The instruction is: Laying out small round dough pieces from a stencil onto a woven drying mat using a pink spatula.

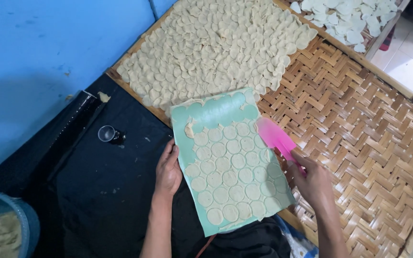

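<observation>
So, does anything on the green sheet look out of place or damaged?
Yes. One dough round near the upper left of the green sheet is curled and lifted, while the others lie flat in rows. The left hand touches the sheet's edge; the right hand holds a pink scraper.

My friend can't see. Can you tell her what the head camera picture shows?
A person's left hand steadies a green board covered with flat dough rounds, while the right hand holds a pink scraper at its edge. The board lies partly on a woven bamboo tray, where many more dough pieces are spread.
</observation>
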